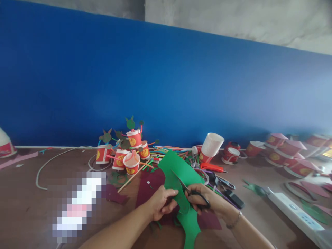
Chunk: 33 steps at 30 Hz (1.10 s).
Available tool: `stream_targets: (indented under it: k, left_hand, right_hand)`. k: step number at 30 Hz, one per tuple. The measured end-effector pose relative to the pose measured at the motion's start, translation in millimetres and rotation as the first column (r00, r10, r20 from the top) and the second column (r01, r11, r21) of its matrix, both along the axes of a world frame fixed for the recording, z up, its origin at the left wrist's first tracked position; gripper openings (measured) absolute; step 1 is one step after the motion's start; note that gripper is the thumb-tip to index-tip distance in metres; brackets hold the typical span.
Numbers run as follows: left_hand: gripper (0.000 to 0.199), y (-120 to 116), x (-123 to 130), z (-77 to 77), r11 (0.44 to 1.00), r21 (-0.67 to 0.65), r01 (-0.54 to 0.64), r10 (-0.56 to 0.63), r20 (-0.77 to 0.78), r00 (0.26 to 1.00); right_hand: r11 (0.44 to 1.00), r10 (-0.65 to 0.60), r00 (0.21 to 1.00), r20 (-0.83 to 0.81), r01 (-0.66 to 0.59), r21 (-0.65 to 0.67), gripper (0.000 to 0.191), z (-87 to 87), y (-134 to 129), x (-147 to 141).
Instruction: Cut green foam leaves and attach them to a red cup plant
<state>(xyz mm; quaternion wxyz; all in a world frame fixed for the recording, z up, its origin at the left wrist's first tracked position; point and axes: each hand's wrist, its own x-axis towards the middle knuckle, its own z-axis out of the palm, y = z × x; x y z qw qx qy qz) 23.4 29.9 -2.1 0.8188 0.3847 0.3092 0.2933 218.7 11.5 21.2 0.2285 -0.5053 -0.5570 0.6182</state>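
Green paper (pixel 178 167) with curved cut edges is raised over the table in front of me. My left hand (pixel 164 202) pinches its left part between thumb and fingers. A pair of black-handled scissors (pixel 201 199) is in my right hand (pixel 204 197), whose fingers are closed around the handles. The blades point up and left and lie over the paper at a cut line. A long strip of the same paper hangs down toward the table's front edge. Beneath my hands lies dark red paper (pixel 146 183).
Red paper cups (pixel 133 140) with straw arms and green paper heads stand at the back left. Behind the paper are a white cup stack (pixel 212 145), loose straws and an orange glue gun (pixel 212 167). A power strip (pixel 295 211) lies right; a pixelated patch covers something left.
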Motion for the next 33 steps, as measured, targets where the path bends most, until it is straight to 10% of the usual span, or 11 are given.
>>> stream_targets:
  k: [33]
  left_hand:
    - [0.031,13,-13,-13.2,0.957,-0.271,0.105,-0.108,0.004,0.994]
  right_hand:
    - [0.876,0.448,0.894,-0.007,-0.441,-0.197,0.022,39.3,72,6]
